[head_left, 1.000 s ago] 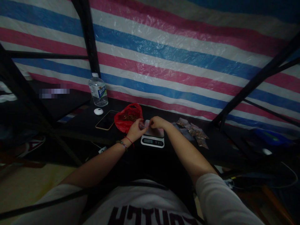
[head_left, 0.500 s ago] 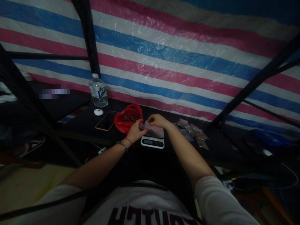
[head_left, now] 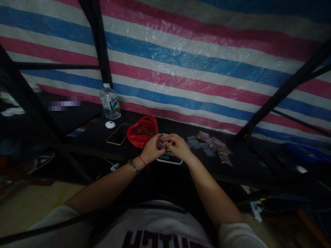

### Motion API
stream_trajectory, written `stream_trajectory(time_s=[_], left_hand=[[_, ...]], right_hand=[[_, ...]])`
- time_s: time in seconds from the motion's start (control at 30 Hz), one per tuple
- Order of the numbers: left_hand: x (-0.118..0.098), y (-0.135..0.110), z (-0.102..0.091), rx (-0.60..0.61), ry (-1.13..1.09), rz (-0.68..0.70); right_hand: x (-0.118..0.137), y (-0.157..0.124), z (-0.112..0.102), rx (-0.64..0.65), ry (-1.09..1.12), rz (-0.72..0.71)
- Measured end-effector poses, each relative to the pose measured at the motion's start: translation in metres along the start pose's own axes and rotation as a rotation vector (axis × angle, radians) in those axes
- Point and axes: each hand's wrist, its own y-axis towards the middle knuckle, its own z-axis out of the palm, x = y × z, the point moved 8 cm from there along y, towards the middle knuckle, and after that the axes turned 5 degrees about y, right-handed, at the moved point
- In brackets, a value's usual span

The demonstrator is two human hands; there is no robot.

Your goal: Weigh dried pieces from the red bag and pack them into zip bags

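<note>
Fingertips of both hands meet on a small clear plastic pouch (head_left: 162,143), held just above the digital scale (head_left: 169,158) at the worktop's (head_left: 245,162) near edge. The left hand (head_left: 151,150) pinches one side of it and the right hand (head_left: 177,146) the other, each grip clamped on the plastic; what the pouch contains is too dim to tell. To handle it well, I judge the pouch should stay level, mouth upward, pinched only at its rim so nothing spills.

Counted outward: one scale, one red plastic bag (head_left: 142,132) of brownish bits just left of the hands, one phone (head_left: 119,134), one small white puck-shaped thing (head_left: 110,124), one water bottle (head_left: 110,102). Right of the hands lies a cluster of pouches (head_left: 212,146), roughly six, some filled, some flat.
</note>
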Motion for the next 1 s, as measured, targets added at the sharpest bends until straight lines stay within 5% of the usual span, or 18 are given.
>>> stream_trajectory(time_s=[0.23, 0.33, 0.47, 0.7, 0.8, 1.0], left_hand=[[-0.026, -0.008, 0.007, 0.142, -0.254, -0.028], [-0.02, -0.013, 0.024, 0.371, -0.568, -0.166], [-0.017, -0.023, 0.042, 0.638, -0.701, -0.278], [-0.014, -0.015, 0.035, 0.495, -0.545, -0.254], [-0.015, -0.011, 0.032, 0.455, -0.53, -0.217], [-0.007, -0.012, 0.038, 0.506, -0.498, -0.241]], right_hand=[[0.019, -0.028, -0.021, -0.033, 0.01, -0.058], [0.014, -0.034, -0.044, -0.191, 0.034, -0.048], [0.004, -0.04, -0.05, -0.179, 0.116, -0.027], [-0.042, -0.043, -0.033, -0.184, 0.351, 0.321], [-0.051, -0.042, -0.032, -0.186, 0.362, 0.347], [-0.054, -0.044, -0.043, -0.385, 0.477, 0.331]])
